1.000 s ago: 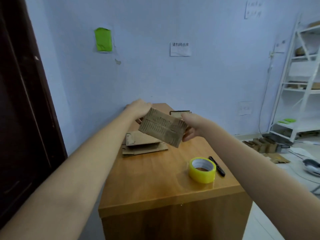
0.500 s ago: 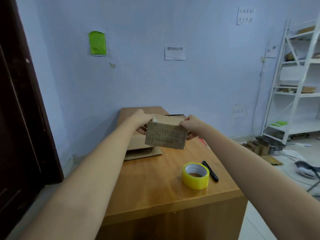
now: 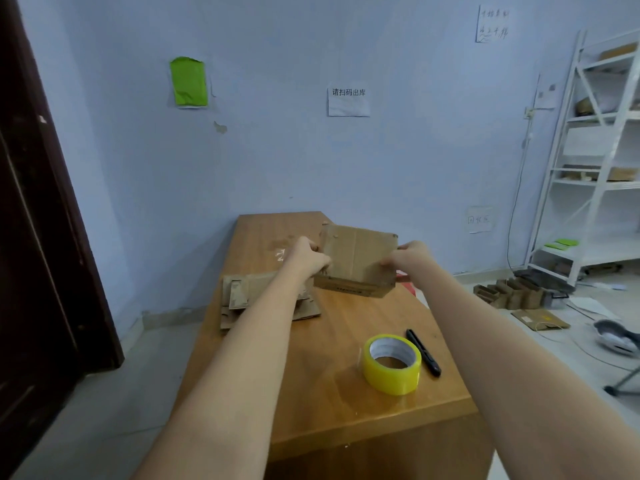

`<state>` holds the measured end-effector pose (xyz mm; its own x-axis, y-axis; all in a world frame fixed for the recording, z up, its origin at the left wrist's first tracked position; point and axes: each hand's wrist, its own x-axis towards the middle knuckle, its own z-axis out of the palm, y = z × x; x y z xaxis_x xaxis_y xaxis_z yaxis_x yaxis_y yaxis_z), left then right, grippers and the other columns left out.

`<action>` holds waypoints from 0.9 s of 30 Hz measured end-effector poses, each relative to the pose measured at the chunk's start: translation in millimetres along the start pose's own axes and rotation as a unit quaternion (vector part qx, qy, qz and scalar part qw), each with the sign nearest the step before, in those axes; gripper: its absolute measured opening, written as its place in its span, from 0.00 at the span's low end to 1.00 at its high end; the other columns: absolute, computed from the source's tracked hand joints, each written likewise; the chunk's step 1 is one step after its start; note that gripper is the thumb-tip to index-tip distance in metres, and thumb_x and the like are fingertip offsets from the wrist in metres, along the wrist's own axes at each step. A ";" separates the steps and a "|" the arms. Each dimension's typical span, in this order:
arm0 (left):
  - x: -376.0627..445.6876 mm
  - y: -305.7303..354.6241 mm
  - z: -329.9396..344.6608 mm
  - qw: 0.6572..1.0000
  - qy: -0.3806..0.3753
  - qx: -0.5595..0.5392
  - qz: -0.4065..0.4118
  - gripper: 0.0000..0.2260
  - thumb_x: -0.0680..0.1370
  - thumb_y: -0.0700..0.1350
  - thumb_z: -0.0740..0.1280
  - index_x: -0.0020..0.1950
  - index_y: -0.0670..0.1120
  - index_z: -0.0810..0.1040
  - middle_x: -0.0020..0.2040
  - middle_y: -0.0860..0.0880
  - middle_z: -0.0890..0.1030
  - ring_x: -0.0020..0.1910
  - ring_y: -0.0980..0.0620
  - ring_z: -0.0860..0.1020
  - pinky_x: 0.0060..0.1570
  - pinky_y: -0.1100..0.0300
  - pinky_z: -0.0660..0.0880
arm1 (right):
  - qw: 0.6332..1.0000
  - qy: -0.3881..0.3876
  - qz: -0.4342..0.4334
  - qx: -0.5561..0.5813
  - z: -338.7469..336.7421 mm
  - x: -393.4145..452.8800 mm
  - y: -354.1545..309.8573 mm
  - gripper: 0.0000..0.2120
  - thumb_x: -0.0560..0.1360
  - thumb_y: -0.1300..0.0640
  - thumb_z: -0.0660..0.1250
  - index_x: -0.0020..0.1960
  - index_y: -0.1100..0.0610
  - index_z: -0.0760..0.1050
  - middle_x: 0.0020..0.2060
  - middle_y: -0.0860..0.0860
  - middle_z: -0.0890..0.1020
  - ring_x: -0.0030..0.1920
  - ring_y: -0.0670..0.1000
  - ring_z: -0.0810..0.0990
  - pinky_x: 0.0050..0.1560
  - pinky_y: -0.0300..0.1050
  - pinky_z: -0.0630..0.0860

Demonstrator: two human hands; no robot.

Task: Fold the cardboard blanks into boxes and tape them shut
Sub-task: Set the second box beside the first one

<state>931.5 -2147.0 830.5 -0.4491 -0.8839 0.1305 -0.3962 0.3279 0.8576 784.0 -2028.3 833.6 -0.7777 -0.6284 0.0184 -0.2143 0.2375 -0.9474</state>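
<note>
Both hands were raised over the far half of the wooden table, holding one cardboard box between them, clear of the tabletop. Left hand gripped the box's left edge, fingers curled around it, knuckles toward the camera. Right hand pinched the right edge, fingertips on the cardboard near the lower right corner. The box stood partly formed: a plain brown panel with a vertical crease faced the camera, and a narrow strip along the bottom carried dark print, too blurred to read.

Stack of flat cardboard blanks lay on the table beneath the left forearm, just left of the held box and below it. One blank showed a printed patch; illegible.

Yellow tape roll lay flat on the near right part of the table, well apart from both hands. A black pen-like tool lay just beside it on the right, nearly touching.

Writing on the wall: a white paper notice read "请扫码出库". A second handwritten sheet at upper right could not be made out. A small paper label low on the wall bore three characters, the first looking like "回", the rest unclear. A green sheet was stuck to the wall at left, with no writing visible.

More folded cardboard sat on the floor by the white shelving.
</note>
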 end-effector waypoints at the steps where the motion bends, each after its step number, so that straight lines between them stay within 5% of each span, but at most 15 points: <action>1: 6.5 5.3 1.2 1.000 0.000 -0.016 0.002 0.12 0.66 0.33 0.68 0.43 0.45 0.69 0.41 0.46 0.76 0.43 0.46 0.76 0.50 0.51 0.78 | 1.000 0.003 -0.018 0.000 -5.2 4.6 -4.9 0.07 0.73 0.69 0.64 0.50 0.63 0.74 0.43 0.58 0.77 0.45 0.58 0.78 0.50 0.55 0.80; 5: 24.4 11.2 20.5 0.999 0.000 -0.034 -0.010 0.20 0.67 0.34 0.71 0.52 0.43 0.66 0.49 0.44 0.75 0.50 0.44 0.76 0.52 0.47 0.78 | 0.995 0.040 -0.077 0.039 -10.1 25.5 -12.7 0.18 0.72 0.67 0.65 0.61 0.59 0.71 0.47 0.54 0.76 0.50 0.55 0.77 0.54 0.52 0.77; 9: 30.0 -24.7 60.1 0.999 0.026 -0.015 -0.017 0.19 0.69 0.37 0.71 0.55 0.45 0.66 0.53 0.45 0.76 0.49 0.46 0.75 0.48 0.52 0.77 | 0.996 0.034 -0.078 -0.008 4.9 42.6 21.4 0.23 0.71 0.66 0.67 0.64 0.56 0.66 0.44 0.52 0.75 0.43 0.53 0.76 0.40 0.45 0.74; 12: 31.7 -59.2 93.9 0.999 0.038 -0.018 -0.018 0.20 0.70 0.37 0.71 0.58 0.44 0.68 0.58 0.45 0.76 0.53 0.45 0.76 0.47 0.55 0.74 | 0.998 0.012 -0.056 0.015 18.3 57.3 63.6 0.27 0.70 0.66 0.70 0.65 0.56 0.64 0.48 0.53 0.76 0.45 0.53 0.76 0.39 0.43 0.73; 17: 49.4 -92.4 131.7 0.998 0.057 0.007 -0.002 0.22 0.70 0.41 0.73 0.58 0.47 0.66 0.58 0.46 0.74 0.58 0.45 0.75 0.54 0.49 0.76 | 0.999 0.010 -0.044 0.018 33.2 91.1 101.1 0.27 0.71 0.63 0.72 0.63 0.55 0.62 0.49 0.50 0.72 0.51 0.53 0.74 0.48 0.50 0.78; 23: 88.3 -105.1 151.0 0.998 0.062 0.032 0.001 0.24 0.70 0.45 0.74 0.60 0.47 0.66 0.58 0.48 0.73 0.56 0.47 0.74 0.53 0.52 0.75 | 0.997 0.018 -0.067 0.038 48.9 135.9 121.9 0.27 0.72 0.61 0.72 0.65 0.54 0.61 0.52 0.47 0.70 0.53 0.48 0.70 0.47 0.38 0.72; 27: 115.8 -112.9 159.6 0.996 0.078 0.028 -0.016 0.25 0.71 0.48 0.74 0.63 0.47 0.67 0.60 0.47 0.71 0.57 0.46 0.76 0.55 0.49 0.75 | 0.998 -0.003 -0.063 0.019 61.5 164.2 137.4 0.26 0.73 0.59 0.72 0.64 0.54 0.62 0.53 0.48 0.72 0.52 0.48 0.73 0.48 0.39 0.75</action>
<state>796.4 -2233.2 669.3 -0.3072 -0.9339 0.1832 -0.4535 0.3129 0.8345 663.2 -2144.5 686.8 -0.7425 -0.6558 0.1367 -0.2881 0.1284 -0.9490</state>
